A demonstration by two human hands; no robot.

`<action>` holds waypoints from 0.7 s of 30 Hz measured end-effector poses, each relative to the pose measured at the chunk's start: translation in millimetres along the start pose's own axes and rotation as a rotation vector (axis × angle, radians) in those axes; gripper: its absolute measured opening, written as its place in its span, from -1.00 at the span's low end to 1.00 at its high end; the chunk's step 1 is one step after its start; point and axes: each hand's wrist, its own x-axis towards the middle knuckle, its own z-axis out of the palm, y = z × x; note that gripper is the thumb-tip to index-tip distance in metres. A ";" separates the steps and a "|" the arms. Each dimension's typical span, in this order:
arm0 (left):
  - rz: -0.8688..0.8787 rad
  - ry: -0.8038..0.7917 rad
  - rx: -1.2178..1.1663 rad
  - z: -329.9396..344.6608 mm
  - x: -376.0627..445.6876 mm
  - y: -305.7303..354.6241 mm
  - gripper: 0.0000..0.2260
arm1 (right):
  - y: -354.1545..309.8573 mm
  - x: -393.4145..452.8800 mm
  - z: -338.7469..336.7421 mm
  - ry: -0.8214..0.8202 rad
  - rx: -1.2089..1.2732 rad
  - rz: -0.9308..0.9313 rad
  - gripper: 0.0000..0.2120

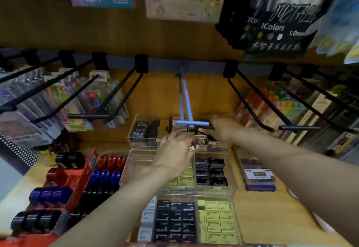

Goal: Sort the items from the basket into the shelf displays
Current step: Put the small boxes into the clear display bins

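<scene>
We reach both hands into the clear acrylic rear tray (136, 130); left hand (174, 149) pinches a small, light, rigid dark box (192, 147) by its edges, right hand's (223, 128) grip we cannot tell.

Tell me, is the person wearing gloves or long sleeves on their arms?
No. The left hand and right hand are bare, without gloves. Both forearms are uncovered all the way to the picture's edge, so no sleeves show. I see no watch or bracelet.

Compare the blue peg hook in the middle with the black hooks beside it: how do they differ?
The blue peg hook is pale blue; the black hooks are dark. The blue one points straight at the camera, the black ones splay outward. All hang from the same rail and end in crossbars.
</scene>
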 end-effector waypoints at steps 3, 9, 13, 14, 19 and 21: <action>-0.008 -0.015 -0.012 -1.4 -1.1 2.4 -0.61 | -9.0 5.0 3.4 0.053 0.113 -0.046 -0.58; -0.013 -0.039 -0.008 -3.1 -0.2 1.9 -0.60 | -3.9 -5.5 15.4 0.196 0.252 0.012 -0.57; -0.030 0.005 -0.151 -7.1 -2.0 7.5 -0.64 | -1.5 -1.6 20.4 0.239 0.287 0.056 -0.66; -0.040 0.066 -0.223 -8.3 -2.7 8.7 -0.67 | -4.0 0.9 21.0 0.243 0.306 0.066 -0.67; -0.378 0.173 -0.578 -26.1 -7.7 12.5 -0.74 | -8.7 -13.2 16.8 0.263 0.359 0.052 -0.66; -0.567 0.014 -0.865 -29.4 -8.8 13.2 -0.69 | -8.9 -34.8 13.8 0.350 0.493 -0.011 -0.72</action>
